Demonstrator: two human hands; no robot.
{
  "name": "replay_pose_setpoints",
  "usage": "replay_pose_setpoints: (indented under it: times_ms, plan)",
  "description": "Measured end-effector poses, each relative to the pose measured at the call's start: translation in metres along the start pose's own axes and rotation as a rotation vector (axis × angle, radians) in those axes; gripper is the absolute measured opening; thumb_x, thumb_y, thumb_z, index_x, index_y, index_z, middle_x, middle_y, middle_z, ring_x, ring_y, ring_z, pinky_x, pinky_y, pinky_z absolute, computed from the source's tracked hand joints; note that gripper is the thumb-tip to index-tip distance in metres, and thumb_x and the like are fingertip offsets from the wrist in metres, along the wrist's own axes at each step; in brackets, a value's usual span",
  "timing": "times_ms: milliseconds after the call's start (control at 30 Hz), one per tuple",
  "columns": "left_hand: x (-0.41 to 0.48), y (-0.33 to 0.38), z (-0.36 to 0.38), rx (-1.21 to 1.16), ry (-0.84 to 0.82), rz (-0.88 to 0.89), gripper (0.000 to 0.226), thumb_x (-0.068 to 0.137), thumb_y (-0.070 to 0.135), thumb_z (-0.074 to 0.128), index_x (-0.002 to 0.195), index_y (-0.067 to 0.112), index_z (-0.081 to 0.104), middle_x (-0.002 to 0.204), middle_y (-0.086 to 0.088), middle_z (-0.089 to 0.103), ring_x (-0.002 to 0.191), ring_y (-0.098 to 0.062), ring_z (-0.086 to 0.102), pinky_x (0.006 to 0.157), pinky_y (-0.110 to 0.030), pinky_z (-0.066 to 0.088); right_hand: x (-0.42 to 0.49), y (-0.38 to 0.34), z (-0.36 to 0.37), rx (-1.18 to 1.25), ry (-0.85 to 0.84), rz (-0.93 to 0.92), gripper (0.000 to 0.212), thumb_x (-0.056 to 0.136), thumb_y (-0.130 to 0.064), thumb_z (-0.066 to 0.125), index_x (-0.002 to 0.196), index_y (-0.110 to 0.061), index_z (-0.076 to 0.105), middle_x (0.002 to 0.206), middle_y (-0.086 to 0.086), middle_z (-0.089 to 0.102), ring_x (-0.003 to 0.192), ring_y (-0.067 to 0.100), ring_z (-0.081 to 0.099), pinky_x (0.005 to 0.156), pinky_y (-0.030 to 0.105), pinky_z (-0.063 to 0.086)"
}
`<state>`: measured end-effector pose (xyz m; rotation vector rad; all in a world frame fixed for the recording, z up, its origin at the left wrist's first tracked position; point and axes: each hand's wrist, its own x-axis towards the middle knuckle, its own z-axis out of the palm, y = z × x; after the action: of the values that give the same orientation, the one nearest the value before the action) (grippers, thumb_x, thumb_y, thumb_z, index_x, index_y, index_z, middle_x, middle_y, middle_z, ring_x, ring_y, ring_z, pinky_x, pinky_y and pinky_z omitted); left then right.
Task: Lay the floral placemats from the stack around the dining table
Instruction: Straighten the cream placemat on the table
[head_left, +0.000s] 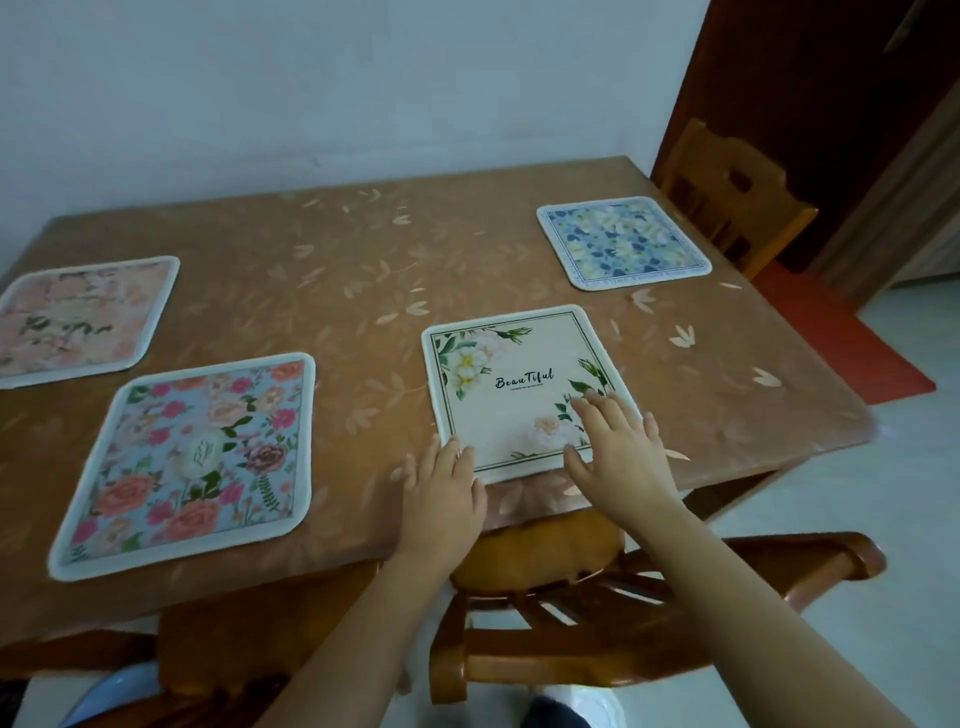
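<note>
Plenty of room on the brown leaf-print tabletop (363, 249). A wide bare stretch runs down the middle and along the far edge. It sits between the peach floral placemat (78, 317) and pink-rose placemat (197, 457) on the left and the cream "Beautiful" placemat (514, 384) and blue-and-white floral placemat (623, 241) on the right. All four lie flat, easy to pass over. Tight spots: the carved wooden chair (530, 556) tucked under the near edge just below the cream one, a second wooden chair (727, 192) at the far right corner, and the white wall (363, 78) right behind the far edge.
</note>
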<state>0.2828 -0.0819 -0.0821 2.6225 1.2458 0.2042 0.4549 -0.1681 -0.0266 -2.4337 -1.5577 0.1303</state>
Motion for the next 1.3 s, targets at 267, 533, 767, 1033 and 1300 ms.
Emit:
replay_pose_setpoints:
  times_ms: [267,533,767,1033,1300]
  plan:
    - [0.039,-0.007,0.028,0.136,-0.115,-0.037,0.048,0.094,0.031,0.034,0.138,0.014,0.028,0.151,-0.008,0.022,0.139,-0.024,0.010,0.111,-0.050,0.007,0.054,0.051,0.026,-0.094,-0.149,-0.096,0.053,0.090,-0.038,0.042,0.137,-0.020,0.027,0.150,0.000,0.025,0.139,0.020,0.012,0.111,0.047,0.011]
    - [0.050,0.004,0.064,0.096,-0.205,-0.101,0.047,0.094,0.037,0.033,0.136,0.017,0.028,0.151,-0.006,0.020,0.138,-0.021,0.010,0.111,-0.052,0.009,0.071,0.085,0.066,-0.090,-0.239,-0.160,0.053,0.091,-0.043,0.038,0.138,-0.021,0.026,0.150,0.000,0.025,0.139,0.019,0.012,0.111,0.045,0.010]
    - [0.049,0.003,0.077,0.059,-0.256,-0.085,0.049,0.093,0.039,0.039,0.136,0.017,0.029,0.152,-0.005,0.015,0.139,-0.020,0.005,0.110,-0.049,0.017,0.066,0.112,0.085,-0.057,-0.296,-0.214,0.054,0.086,-0.040,0.050,0.134,-0.020,0.034,0.146,0.004,0.032,0.137,0.022,0.019,0.110,0.045,0.014]
    - [0.046,0.008,0.076,-0.083,-0.005,-0.032,0.032,0.073,0.018,0.074,0.101,0.006,0.065,0.114,-0.017,0.059,0.108,-0.035,0.053,0.089,-0.047,0.044,0.057,0.122,0.091,0.142,-0.202,-0.269,0.037,0.071,-0.017,0.074,0.105,-0.010,0.063,0.116,0.017,0.058,0.108,0.037,0.053,0.090,0.048,0.045]
    - [0.045,0.015,0.067,-0.183,0.049,-0.017,0.013,0.071,0.006,0.073,0.082,0.005,0.065,0.088,-0.012,0.060,0.085,-0.029,0.056,0.070,-0.041,0.051,0.055,0.134,0.085,0.158,-0.135,-0.260,0.026,0.061,-0.008,0.078,0.083,-0.008,0.063,0.087,0.012,0.059,0.080,0.034,0.057,0.068,0.043,0.048]
